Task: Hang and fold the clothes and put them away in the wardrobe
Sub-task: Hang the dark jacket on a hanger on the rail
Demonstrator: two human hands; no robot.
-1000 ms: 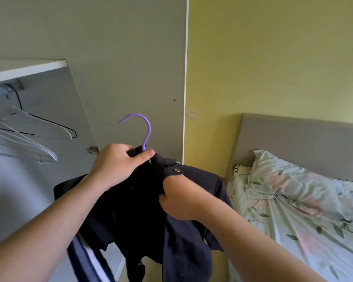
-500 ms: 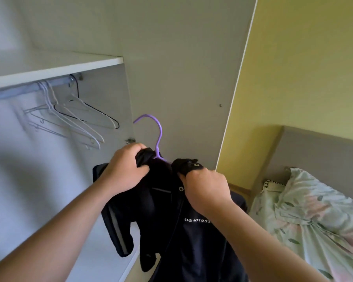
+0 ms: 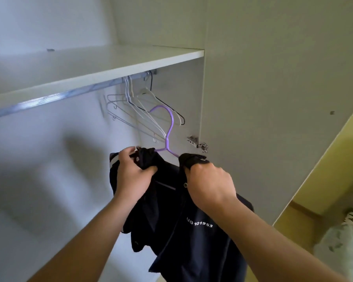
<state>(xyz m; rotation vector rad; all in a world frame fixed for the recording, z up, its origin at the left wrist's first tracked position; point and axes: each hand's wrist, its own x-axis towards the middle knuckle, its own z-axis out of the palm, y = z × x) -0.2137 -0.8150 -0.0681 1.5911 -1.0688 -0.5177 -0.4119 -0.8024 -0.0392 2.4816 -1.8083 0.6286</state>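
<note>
A dark navy shirt [image 3: 194,237] with white lettering hangs on a purple hanger [image 3: 170,129], held up inside the open wardrobe. My left hand [image 3: 134,176] grips the shirt's left shoulder on the hanger. My right hand [image 3: 209,185] grips the right shoulder and collar. The hanger's hook points up and left, below the metal rail [image 3: 55,97] and in front of several empty wire hangers [image 3: 143,107]. The hook touches nothing.
A white shelf [image 3: 102,66] runs above the rail. The open wardrobe door [image 3: 273,98] stands to the right, its hinge [image 3: 198,141] close to my right hand. A yellow wall [image 3: 332,169] and floral bedding [image 3: 342,245] sit at the far right.
The view has swung left toward the wardrobe interior. Both hands have carried the shirt and purple hanger closer to the rail and the empty hangers. The bed has slid almost out of view.
</note>
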